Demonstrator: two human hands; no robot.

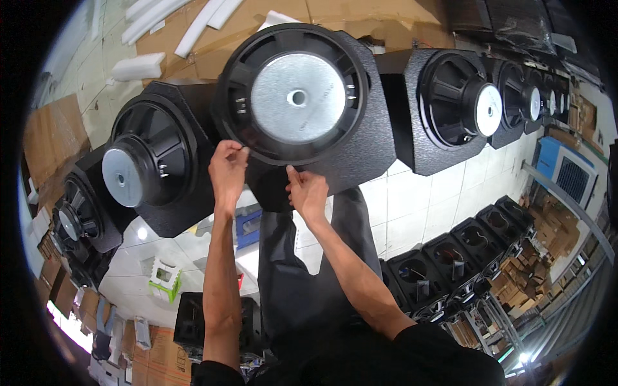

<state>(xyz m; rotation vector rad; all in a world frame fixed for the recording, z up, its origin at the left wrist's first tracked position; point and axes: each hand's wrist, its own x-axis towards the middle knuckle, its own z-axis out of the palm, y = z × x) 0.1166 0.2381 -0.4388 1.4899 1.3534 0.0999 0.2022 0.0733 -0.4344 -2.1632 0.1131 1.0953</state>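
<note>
In front of me a large speaker driver [297, 122] lies face down, its round silver magnet upward, on a black textured speaker cabinet [367, 141]. My left hand [228, 170] is at the near left part of the driver's rim, thumb and fingers pinched together. Just right of it, my right hand [308, 194] is closed at the near edge of the rim, over the cabinet's front part, with its fingers curled in. Whether a small piece sits between the fingertips of either hand is too small to make out.
More cabinets with drivers stand in a row, one at left [151, 161] and one at right [450, 109]. Open black cabinets [444, 257] line the lower right. White foam strips [193, 32] lie on cardboard at the back. A small white-and-green stool [166, 278] stands lower left.
</note>
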